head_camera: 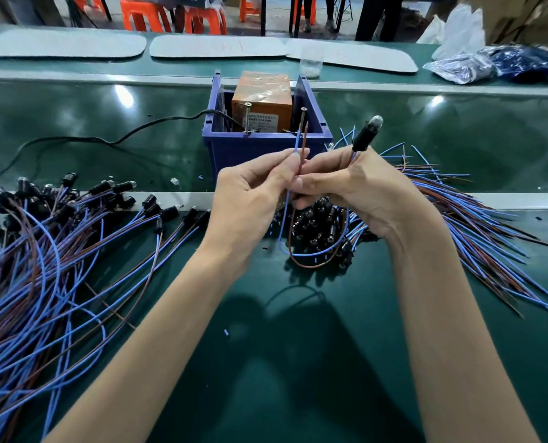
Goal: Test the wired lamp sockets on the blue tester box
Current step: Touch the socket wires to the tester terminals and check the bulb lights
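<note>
Tester box (pixel 266 148) between socket piles (pixel 58 235)

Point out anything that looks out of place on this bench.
Small blue bits lie loose on the green mat. A tiny clear piece lies alone left of the blue box. Nothing looks damaged.

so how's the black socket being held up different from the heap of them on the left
The held black lamp socket points upward, clear bulb on top; the left heap of sockets lies on the green table. The held one's wires loop down and back up into the left grip; the heap's trail loose toward the camera. Both pair blue and brown wires.
</note>
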A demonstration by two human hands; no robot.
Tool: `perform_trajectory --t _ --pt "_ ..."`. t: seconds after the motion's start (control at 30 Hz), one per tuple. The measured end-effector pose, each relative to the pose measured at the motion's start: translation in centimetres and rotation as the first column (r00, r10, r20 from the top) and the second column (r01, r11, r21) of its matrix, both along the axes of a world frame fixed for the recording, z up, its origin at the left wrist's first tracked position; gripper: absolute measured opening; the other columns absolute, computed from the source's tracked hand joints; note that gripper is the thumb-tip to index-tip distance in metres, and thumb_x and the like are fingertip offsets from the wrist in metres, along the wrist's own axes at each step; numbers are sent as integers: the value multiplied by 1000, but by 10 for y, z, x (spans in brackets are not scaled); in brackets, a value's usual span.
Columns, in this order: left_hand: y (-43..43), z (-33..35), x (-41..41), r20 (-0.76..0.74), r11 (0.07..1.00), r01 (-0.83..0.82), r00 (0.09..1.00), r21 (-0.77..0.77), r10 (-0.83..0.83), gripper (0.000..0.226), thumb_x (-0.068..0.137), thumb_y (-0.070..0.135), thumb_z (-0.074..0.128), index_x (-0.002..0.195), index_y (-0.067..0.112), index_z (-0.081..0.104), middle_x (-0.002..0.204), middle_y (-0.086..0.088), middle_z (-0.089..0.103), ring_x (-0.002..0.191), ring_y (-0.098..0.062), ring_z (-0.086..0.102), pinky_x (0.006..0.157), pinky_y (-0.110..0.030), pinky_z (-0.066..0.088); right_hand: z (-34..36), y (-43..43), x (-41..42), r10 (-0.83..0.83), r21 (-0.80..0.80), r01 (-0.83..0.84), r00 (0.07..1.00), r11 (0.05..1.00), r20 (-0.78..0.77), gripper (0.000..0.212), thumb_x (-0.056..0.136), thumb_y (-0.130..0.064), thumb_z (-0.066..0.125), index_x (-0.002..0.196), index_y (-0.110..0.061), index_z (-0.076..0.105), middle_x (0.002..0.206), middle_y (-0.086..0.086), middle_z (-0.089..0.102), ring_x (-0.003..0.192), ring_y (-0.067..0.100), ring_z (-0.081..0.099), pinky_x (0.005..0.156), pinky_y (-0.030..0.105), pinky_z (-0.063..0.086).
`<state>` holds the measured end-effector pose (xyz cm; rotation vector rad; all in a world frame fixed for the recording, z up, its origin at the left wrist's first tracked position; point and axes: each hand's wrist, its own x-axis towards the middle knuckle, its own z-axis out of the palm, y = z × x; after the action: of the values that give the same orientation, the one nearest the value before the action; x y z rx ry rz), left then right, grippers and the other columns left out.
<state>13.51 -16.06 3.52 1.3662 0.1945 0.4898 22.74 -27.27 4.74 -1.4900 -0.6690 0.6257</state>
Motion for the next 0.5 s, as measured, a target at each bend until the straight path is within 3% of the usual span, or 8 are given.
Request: perform_trajectory --t 0.07,0.2,0.27,0.37,0.43,0.5 --pt "2 0 -1 2 1000 5 1000 5 -5 12 90 8 61 93 11 72 86 4 75 86 -12 71 85 -34 58 0 0 -1 24 4 -24 1000 1000 8 8 68 -2 72 76 -1 74 67 6 72 57 14 67 59 16 53" --pt "7 1 -1 19 997 -82 997 7 81 13 93 9 58 90 11 71 73 5 73 69 -7 69 63 -20 56 2 2 -5 4 18 -4 1000 1000 22 4 78 -2 69 77 -3 72 64 2 71 55 8 66 52 9 47" --pt "14 0 1 11 991 -137 991 -9 137 14 96 13 56 93 13 70 63 5 69 58 -8 67 56 -18 53 3 2 -7 -53 -4 53 997 999 55 13 89 -5 62 78 -6 69 63 -2 71 58 4 67 48 3 41" --pt "32 -5 5 -27 971 -239 970 24 240 16 97 17 55 96 15 70 46 14 44 42 -1 40 44 -12 37 2 3 -5 -182 -10 183 980 983 75 25 99 -13 51 78 -8 63 62 0 65 63 8 70 42 3 37" --pt "43 -11 9 -79 954 -291 952 79 297 19 99 17 51 98 17 70 43 18 39 41 0 34 46 -11 29 1 4 -1 -277 26 277 961 960 -2 28 102 -16 45 80 -9 61 59 2 57 54 12 67 39 5 34" --pt "52 -16 15 -156 949 -305 937 77 314 25 100 11 43 109 14 67 46 20 39 41 -1 31 47 -14 27 -2 6 3 -372 26 373 928 927 -26 29 103 -20 44 82 -11 62 54 -3 49 41 8 54 38 9 29"
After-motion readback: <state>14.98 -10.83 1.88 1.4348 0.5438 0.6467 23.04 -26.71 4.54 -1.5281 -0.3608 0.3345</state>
